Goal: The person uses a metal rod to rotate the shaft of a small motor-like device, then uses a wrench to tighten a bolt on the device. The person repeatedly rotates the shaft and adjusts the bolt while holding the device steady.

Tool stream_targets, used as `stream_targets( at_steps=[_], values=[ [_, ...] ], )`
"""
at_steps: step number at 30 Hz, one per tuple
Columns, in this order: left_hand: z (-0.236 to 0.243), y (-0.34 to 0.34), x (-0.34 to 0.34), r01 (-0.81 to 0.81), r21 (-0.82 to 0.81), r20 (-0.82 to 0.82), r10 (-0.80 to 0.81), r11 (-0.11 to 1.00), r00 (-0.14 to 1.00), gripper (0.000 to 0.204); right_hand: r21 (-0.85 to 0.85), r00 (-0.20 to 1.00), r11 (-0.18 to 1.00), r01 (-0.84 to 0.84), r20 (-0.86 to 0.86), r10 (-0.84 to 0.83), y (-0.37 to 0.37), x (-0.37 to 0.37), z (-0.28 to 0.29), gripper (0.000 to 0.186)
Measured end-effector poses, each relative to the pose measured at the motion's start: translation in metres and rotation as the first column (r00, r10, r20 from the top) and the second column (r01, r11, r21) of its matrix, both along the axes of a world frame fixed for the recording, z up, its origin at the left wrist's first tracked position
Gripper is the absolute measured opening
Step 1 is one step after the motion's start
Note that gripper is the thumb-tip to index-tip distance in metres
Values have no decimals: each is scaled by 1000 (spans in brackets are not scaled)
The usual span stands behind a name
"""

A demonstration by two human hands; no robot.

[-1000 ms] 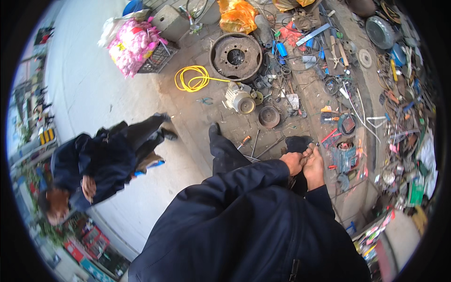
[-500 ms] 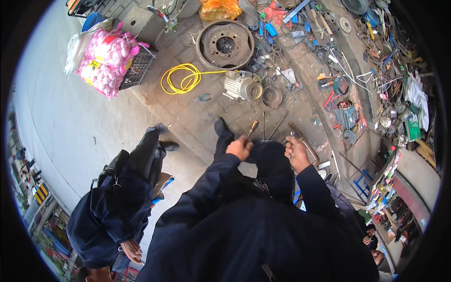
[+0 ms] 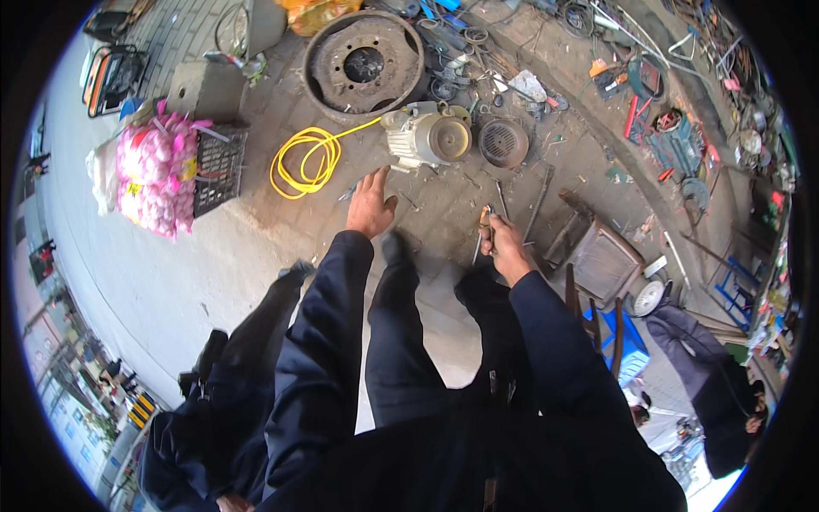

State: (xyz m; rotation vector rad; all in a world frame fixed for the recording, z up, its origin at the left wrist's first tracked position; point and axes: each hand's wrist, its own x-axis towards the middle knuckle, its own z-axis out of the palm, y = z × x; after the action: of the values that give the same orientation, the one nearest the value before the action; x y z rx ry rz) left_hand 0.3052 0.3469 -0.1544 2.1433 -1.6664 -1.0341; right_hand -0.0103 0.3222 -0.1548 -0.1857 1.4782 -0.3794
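Seen from above, out on a paved floor (image 3: 256, 247) strewn with metal parts. Landmark throughout: the grey electric motor (image 3: 426, 136) lying on its side.

Left hand (image 3: 369, 205) just below the motor and slightly to its left, fingers spread and flat, palm down, empty, touching nothing. Dark blue sleeve running back from it toward the lower edge.

Right hand (image 3: 503, 243) below the motor and to its right, closed around a slim hand tool (image 3: 483, 230) with an orange-and-dark grip; metal end pointing down past the knuckles. Exact kind of tool too small to tell.

Yellow hose (image 3: 307, 162) coiled just left of the motor, one end stretched up to touch the housing. Rusty wheel rim (image 3: 363, 60) lying flat directly above the motor, close by. Round dark fan cover (image 3: 503, 141) just right of the motor, almost touching. Black plastic crate (image 3: 217, 171) farther left, beyond the hose, with a bag of pink and white bulbs (image 3: 153, 175) leaning against its far side. Low brown stool (image 3: 601, 260) well to the lower right of the motor, beside the right hand. Scattered red and blue tools (image 3: 665, 128) far to the right along a kerb.

Own dark trouser legs and a shoe straight below the motor, between the two hands. Another person in dark clothing (image 3: 222, 401) bent over at the lower left, well apart from the motor; a third person (image 3: 717, 401) crouched at the lower right.
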Motion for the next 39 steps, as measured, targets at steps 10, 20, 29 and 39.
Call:
stream_targets(
  at_steps=[10,20,29,39],
  values=[
    [-164,-71,-22,479,-176,316,-411,860,855,120,-259,954,922,288,161,-252,26,111,-204,27],
    [-244,-69,-32,384,-514,355,-218,767,909,113,-467,913,797,383,323,-249,21,148,-272,29],
    [-249,-69,-35,356,-579,305,-210,733,929,111,-510,921,780,364,324,-218,22,150,-272,25],
    [-259,-66,-36,320,-603,267,-193,731,944,110,-503,903,771,390,372,-214,23,147,-281,25]
  ],
)
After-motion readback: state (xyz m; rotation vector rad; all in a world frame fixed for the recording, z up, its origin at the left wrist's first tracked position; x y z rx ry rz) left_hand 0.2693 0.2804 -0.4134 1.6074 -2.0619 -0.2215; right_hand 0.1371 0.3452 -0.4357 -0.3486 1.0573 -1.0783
